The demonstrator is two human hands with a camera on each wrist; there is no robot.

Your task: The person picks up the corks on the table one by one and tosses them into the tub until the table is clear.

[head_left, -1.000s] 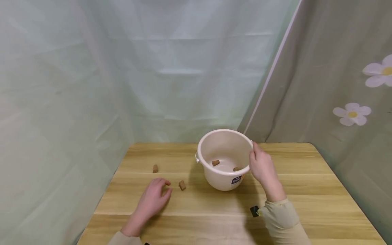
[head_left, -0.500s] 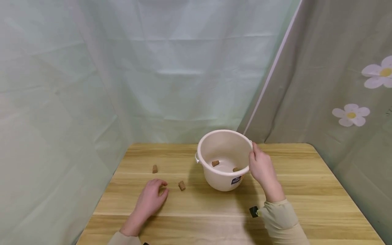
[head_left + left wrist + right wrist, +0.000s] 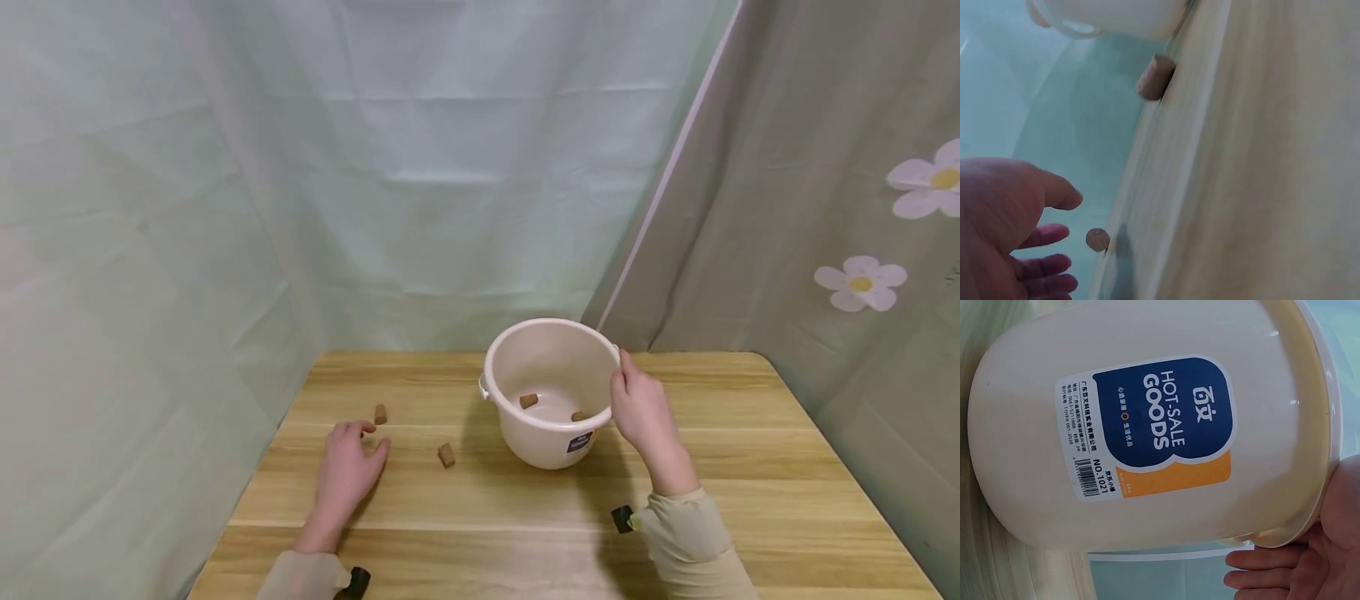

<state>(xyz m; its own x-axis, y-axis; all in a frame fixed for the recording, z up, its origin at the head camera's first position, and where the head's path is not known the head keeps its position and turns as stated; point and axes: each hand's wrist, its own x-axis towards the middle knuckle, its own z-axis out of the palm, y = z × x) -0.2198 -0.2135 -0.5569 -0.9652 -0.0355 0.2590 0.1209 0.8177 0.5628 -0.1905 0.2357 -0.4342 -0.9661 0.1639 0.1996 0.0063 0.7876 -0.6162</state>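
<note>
A cream plastic bucket (image 3: 551, 446) stands on the table, with two brown corks inside: one cork (image 3: 528, 401) at the left and another cork (image 3: 579, 416) partly behind the rim. My right hand (image 3: 643, 408) holds the bucket's right rim, thumb on one side and fingers on the other; a blue and orange label (image 3: 1166, 419) shows up close in the right wrist view. My left hand (image 3: 348, 467) holds nothing, fingers loosely bent, just short of a cork (image 3: 381, 414) that stands on the table. Another cork (image 3: 446, 455) lies between that hand and the bucket.
The wooden table (image 3: 525, 542) has its far edge against a pale green curtain (image 3: 465, 208). A grey curtain with white flowers (image 3: 861, 283) hangs at the right. Small black devices sit by both wrists, such as the left one (image 3: 358, 582).
My left hand has moved left and slightly away from me, from beside the nearer cork to the farther one. The right hand and bucket have stayed in place.
</note>
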